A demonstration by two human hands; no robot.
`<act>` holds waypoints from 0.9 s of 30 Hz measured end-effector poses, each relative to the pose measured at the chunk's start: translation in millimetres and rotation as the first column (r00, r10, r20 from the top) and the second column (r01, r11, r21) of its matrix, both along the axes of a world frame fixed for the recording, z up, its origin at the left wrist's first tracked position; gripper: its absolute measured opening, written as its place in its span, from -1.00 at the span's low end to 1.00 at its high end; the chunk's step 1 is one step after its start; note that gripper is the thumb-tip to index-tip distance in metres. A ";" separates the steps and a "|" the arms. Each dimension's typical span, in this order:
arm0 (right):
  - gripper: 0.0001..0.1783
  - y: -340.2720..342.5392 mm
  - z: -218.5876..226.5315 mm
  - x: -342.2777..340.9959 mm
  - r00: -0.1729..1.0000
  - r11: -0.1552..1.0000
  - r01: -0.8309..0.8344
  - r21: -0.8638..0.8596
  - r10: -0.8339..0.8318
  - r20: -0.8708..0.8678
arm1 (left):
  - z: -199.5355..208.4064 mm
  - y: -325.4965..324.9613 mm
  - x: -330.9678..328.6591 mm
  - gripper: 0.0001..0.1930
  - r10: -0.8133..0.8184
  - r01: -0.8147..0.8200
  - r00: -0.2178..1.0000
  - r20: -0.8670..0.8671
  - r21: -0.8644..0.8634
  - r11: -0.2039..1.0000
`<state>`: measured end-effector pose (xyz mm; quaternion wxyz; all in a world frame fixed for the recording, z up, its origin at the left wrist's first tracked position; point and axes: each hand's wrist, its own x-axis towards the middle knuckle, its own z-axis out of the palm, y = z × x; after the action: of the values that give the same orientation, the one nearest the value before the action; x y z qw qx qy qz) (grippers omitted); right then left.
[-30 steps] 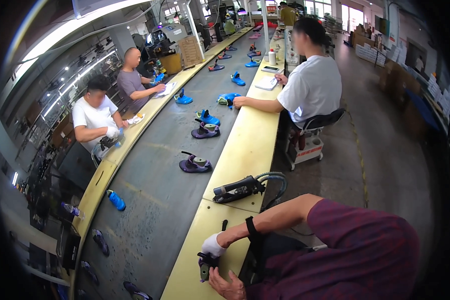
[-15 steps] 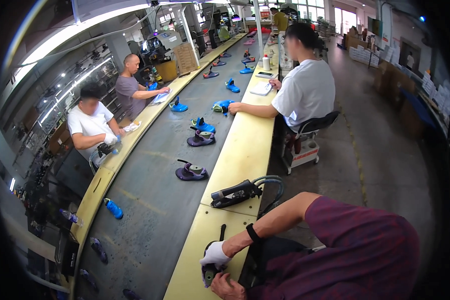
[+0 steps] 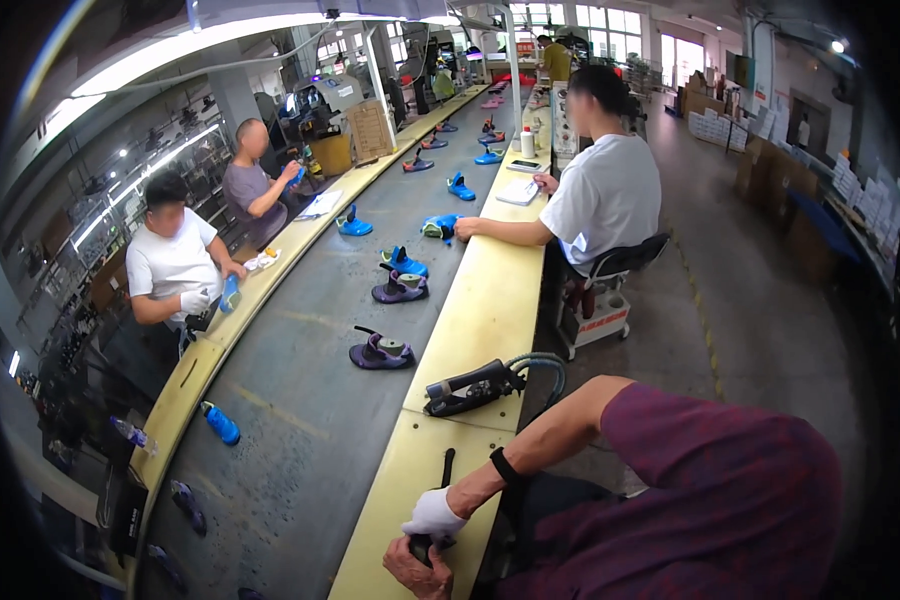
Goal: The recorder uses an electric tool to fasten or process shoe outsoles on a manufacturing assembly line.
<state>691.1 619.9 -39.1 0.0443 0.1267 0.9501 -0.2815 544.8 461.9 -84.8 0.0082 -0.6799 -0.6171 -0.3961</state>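
Low on the yellow bench top, I hold a dark shoe (image 3: 422, 548) between both hands. My right hand (image 3: 434, 514), in a white glove, is closed over its upper end. A slim black strip (image 3: 448, 466) sticks out past the glove; whether it belongs to the shoe cannot be seen. Bare fingers of my left hand (image 3: 416, 572) wrap round the lower end. Most of the shoe is hidden by the hands. Farther along the bench lies a black hand-held tool (image 3: 470, 388) with hoses.
A grey conveyor (image 3: 280, 400) carries several blue and dark purple shoes, the nearest purple shoe (image 3: 381, 352) beside the bench. One co-worker (image 3: 610, 180) sits ahead on my side. Two others, one in white (image 3: 170, 250), work across the belt. A bottle (image 3: 133, 433) stands there.
My left hand has moved up and left, closing round the shoe and covering more of it. Across the belt, the farther co-worker has raised a blue shoe off the table; the nearer one has straightened.
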 end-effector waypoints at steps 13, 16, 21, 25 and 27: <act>-0.58 18.6 -23.2 2.5 0.996 0.934 0.077 -0.349 -0.084 -0.007 | 23.4 14.0 7.6 -0.61 -0.071 0.076 0.983 0.168 -0.021 0.997; -0.48 18.4 -49.4 34.5 0.931 0.807 -0.012 -0.591 -0.207 -0.301 | 24.9 8.9 4.4 -0.65 -0.068 0.077 0.979 0.194 -0.039 0.996; -0.68 -18.2 12.3 61.5 0.897 0.612 0.114 -0.783 -0.403 -0.184 | -11.9 -0.5 -6.1 -0.54 0.034 0.017 0.959 0.282 -0.177 0.984; -0.80 -22.8 12.7 38.1 0.864 0.617 0.205 -0.760 -0.478 -0.156 | 14.9 -12.9 11.3 -0.51 0.047 -0.017 0.979 0.198 -0.149 0.989; -0.80 -19.2 -4.6 41.2 0.780 0.692 0.312 -0.651 -0.578 -0.241 | 19.5 0.9 28.5 -0.54 -0.105 0.111 0.986 0.129 -0.040 0.993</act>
<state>732.2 600.7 -43.8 -0.2003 0.2746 0.7417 -0.5782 573.3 462.8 -65.3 -0.0685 -0.6858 -0.5879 -0.4235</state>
